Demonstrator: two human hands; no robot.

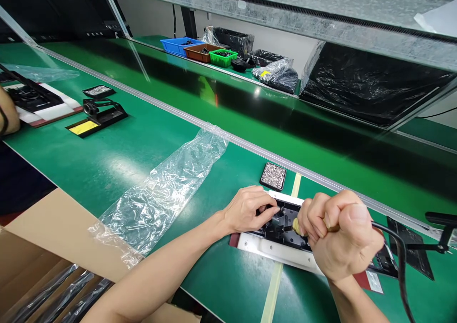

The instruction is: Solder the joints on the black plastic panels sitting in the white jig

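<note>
Landmark is the black part (282, 227) on its white fixture plate (271, 250), green bench (143, 142). Nearest me, left of and below the part, a cardboard box (43, 237) with dark bagged pieces inside. My right hand (342, 239) sits right over the part's right end, fist clamped tight on a cabled driver tool (333, 227); its tip meets the part's middle, black cable (400, 256) drops off to the right. That fist hides most of the part's right half. My left hand (248, 208) is pressed on the part's left end, fingers curled together pinching down on it, not gripping anything loose that I can tell. A pale tape strip (274, 285) runs under the plate toward me. Left of the part lies a crumpled clear plastic bag (160, 189), empty-looking. Just behind the part, touching nothing, a small black tray of screws (273, 176). Right of the part, a black tool stand (424, 237), partly cut by the cable. Far left of the part: a stand with yellow sponge (96, 118), a second screw tray (98, 91), another black part on a fixture (35, 101), and a co-worker's arm (7, 113) at the frame edge. Far behind, past the rail: blue bin (178, 44), brown bin (200, 51), green bin (223, 57), black plastic bags (278, 75).
</note>
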